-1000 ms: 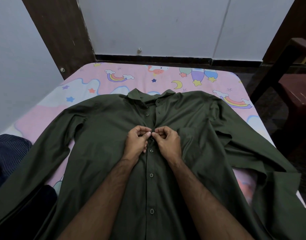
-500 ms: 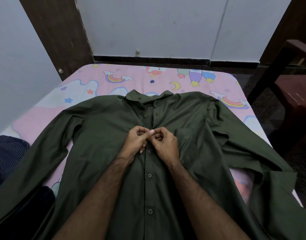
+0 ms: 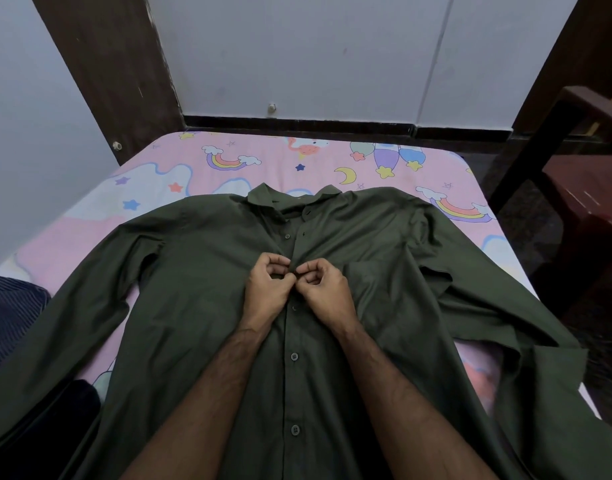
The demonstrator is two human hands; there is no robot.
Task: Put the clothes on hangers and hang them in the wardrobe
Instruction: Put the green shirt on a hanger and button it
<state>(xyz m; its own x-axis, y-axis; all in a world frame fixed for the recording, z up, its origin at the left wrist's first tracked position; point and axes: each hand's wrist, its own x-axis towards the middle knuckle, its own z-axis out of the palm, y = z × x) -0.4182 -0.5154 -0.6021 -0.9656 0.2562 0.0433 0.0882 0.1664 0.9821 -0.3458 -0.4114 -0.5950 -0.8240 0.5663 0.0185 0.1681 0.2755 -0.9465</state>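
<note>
The left hand (image 3: 268, 289) and the right hand (image 3: 327, 289) meet knuckle to knuckle at the centre of the view, each with fingers curled and thumb and forefinger pinching the front placket of the dark green shirt (image 3: 200, 289). The left hand grips the placket edge on its side, the right hand grips the opposite edge, and the fingertips nearly touch over the spot between them; whether a button sits there cannot be told. Both bare forearms run in from six o'clock and lie on the shirt's lower front.

The shirt lies face up and spread flat on the bed (image 3: 152, 181), collar toward twelve o'clock and open at the neck. Below the hands, toward six o'clock, the placket is closed with several buttons (image 3: 294, 356) in a line. One sleeve stretches out toward eight o'clock, the other toward four o'clock, where its cuff folds back at the bed's edge.

The bed carries a pink sheet printed with rainbows, stars and a moon. A dark striped cloth (image 3: 10, 317) sits at nine o'clock. A dark wooden chair (image 3: 585, 188) stands at two o'clock beside the bed.
</note>
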